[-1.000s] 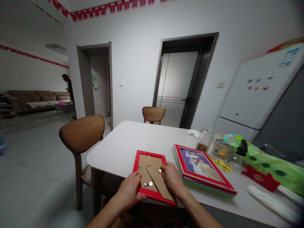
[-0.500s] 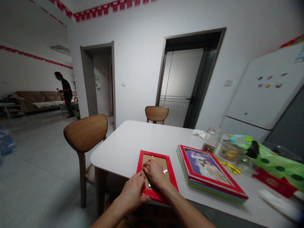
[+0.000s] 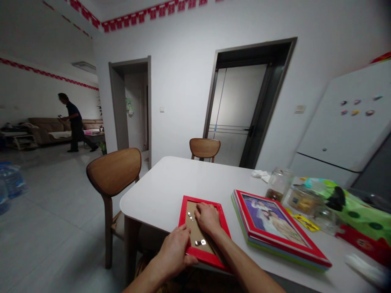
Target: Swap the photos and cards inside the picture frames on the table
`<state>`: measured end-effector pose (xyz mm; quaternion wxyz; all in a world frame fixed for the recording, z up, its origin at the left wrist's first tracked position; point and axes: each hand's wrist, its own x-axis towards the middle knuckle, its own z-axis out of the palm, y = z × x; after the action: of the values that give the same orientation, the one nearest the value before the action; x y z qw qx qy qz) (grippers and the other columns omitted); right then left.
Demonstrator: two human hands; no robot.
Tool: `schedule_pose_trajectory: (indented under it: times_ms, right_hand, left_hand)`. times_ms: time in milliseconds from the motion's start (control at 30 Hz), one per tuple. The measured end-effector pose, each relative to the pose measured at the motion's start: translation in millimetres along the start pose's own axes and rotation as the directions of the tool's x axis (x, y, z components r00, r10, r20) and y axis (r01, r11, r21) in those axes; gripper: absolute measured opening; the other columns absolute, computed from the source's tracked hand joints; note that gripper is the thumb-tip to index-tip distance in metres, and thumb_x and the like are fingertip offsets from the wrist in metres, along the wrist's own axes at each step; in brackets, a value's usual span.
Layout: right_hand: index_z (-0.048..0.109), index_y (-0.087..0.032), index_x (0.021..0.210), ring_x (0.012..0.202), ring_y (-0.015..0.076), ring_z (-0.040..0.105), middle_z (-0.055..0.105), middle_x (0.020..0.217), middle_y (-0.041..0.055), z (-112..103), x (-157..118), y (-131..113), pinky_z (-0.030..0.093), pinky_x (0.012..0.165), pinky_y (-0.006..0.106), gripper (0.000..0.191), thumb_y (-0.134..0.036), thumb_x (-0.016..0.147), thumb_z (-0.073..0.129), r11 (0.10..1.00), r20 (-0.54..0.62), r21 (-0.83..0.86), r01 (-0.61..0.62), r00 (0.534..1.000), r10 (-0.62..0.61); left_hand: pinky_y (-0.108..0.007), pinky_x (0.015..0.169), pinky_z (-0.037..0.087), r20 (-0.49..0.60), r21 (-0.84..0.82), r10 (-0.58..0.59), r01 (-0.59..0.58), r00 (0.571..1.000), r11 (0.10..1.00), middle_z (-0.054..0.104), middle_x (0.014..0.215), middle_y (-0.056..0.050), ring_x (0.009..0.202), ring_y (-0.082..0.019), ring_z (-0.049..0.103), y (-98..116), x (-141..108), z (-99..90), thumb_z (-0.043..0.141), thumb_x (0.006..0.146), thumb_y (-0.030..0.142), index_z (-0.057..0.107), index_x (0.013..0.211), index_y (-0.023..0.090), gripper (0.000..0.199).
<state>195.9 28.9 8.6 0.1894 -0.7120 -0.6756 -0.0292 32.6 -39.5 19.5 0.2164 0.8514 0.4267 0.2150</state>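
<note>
Fingers of my right hand (image 3: pixel 208 217) lie flat and close together on the brown backing board of the red frame (image 3: pixel 204 233), pressing down near its far end without closing on anything. From the head view, my left hand (image 3: pixel 174 254) grips the frame's near left corner, thumb over the red edge and fingers curled along its side, so it is clamped on the frame. The frame lies face down at the near edge of the white table (image 3: pixel 171 183), with two small metal clips (image 3: pixel 200 242) showing on the backing between my hands. Just to the right of the frame sits a stack of frames (image 3: pixel 276 228), the top one red and face up with a printed photo. Beyond that stack, further from the frame, stand a glass jar (image 3: pixel 277 185) and a second lidded jar (image 3: pixel 301 199), with a green spotted bag (image 3: pixel 357 209) to their right. Left of the frame, off the table, is a wooden chair (image 3: pixel 114 175); a second chair (image 3: pixel 204 147) stands at the table's far side. Far off to the left of the frame, another person (image 3: pixel 71 122) walks through the living room.
</note>
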Motion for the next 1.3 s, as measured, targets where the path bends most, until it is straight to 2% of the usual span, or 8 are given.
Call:
schedule_pose_trajectory:
  times_ms: [133,367,500,767,867,1033,1167,1300]
  right_hand:
    - [0.059,-0.023,0.094,0.089,0.0196,0.049,0.061,0.098,0.0046,0,3,0,0.031,0.077,0.032,0.025,-0.028,0.077,0.040,0.998,0.023,0.012,0.055,0.998,-0.055]
    - [0.059,-0.020,0.100,0.101,0.0226,0.047,0.056,0.109,0.0086,-14,-20,2,0.034,0.082,0.033,0.034,-0.035,0.074,0.042,0.989,0.011,0.057,0.133,0.991,-0.134]
    - [0.060,-0.022,0.094,0.086,0.0226,0.054,0.058,0.097,0.0090,-20,-42,15,0.040,0.073,0.032,0.036,-0.042,0.066,0.049,0.988,0.113,0.100,0.115,0.986,-0.126]
    - [0.057,-0.013,0.101,0.092,0.0214,0.055,0.061,0.100,0.0105,-24,-42,17,0.038,0.082,0.030,0.043,-0.023,0.062,0.045,0.972,0.099,0.221,0.080,0.990,-0.104]
    - [0.059,-0.014,0.099,0.089,0.0210,0.056,0.062,0.097,0.0095,-35,-37,13,0.040,0.079,0.030,0.040,-0.022,0.061,0.046,0.965,0.077,0.254,0.073,0.992,-0.095]
    - [0.060,-0.015,0.096,0.089,0.0200,0.055,0.063,0.094,0.0082,-52,-34,-9,0.039,0.080,0.029,0.036,-0.022,0.062,0.049,0.947,0.002,0.301,0.108,0.993,-0.114]
    - [0.058,-0.014,0.097,0.089,0.0187,0.054,0.061,0.095,0.0082,-59,-37,-20,0.039,0.081,0.029,0.034,-0.029,0.069,0.048,0.918,-0.081,0.353,0.180,0.983,-0.162]
    - [0.056,-0.010,0.101,0.092,0.0203,0.052,0.058,0.101,0.0122,-54,-44,7,0.039,0.082,0.031,0.037,-0.032,0.073,0.044,0.949,-0.082,0.290,0.119,0.992,-0.099]
  left_hand:
    - [-0.031,0.089,0.036,0.011,0.020,-0.002,0.002,1.000,1.000,0.053,0.108,-0.008,0.104,-0.025,0.046,2,1,-1.2,0.073,0.053,0.030,0.053,0.097,0.017,0.050]
    - [-0.032,0.092,0.034,0.042,-0.014,-0.018,0.018,0.999,1.000,0.048,0.116,-0.008,0.109,-0.026,0.042,-4,-2,1.0,0.074,0.051,0.038,0.051,0.101,0.018,0.059]
    - [-0.032,0.094,0.033,0.006,-0.042,0.011,-0.011,1.000,0.999,0.049,0.117,-0.007,0.111,-0.025,0.040,-9,-4,4.4,0.074,0.053,0.039,0.052,0.098,0.019,0.054]
    - [-0.037,0.100,0.023,-0.015,-0.109,-0.033,0.031,0.999,0.994,0.031,0.132,-0.014,0.121,-0.027,0.027,-15,-4,15.4,0.077,0.048,0.033,0.046,0.112,0.015,0.073]
    - [-0.036,0.098,0.026,-0.065,-0.237,-0.078,0.060,0.995,0.970,0.035,0.130,-0.014,0.117,-0.026,0.033,-9,-1,10.7,0.071,0.055,0.028,0.040,0.118,0.015,0.072]
    - [-0.031,0.091,0.034,-0.260,-0.668,-0.277,0.035,0.925,0.743,0.056,0.106,-0.006,0.101,-0.021,0.048,-7,21,2.3,0.059,0.061,0.012,0.050,0.104,0.017,0.044]
    - [-0.028,0.076,0.043,-0.250,-0.809,-0.405,0.040,0.880,0.586,0.059,0.095,-0.005,0.084,-0.018,0.057,-26,37,-3.7,0.047,0.064,0.005,0.051,0.095,0.015,0.032]
    - [-0.023,0.062,0.045,-0.210,-0.881,-0.500,0.059,0.840,0.470,0.061,0.083,-0.004,0.067,-0.013,0.059,-61,33,-20.7,0.046,0.065,0.003,0.050,0.094,0.014,0.031]
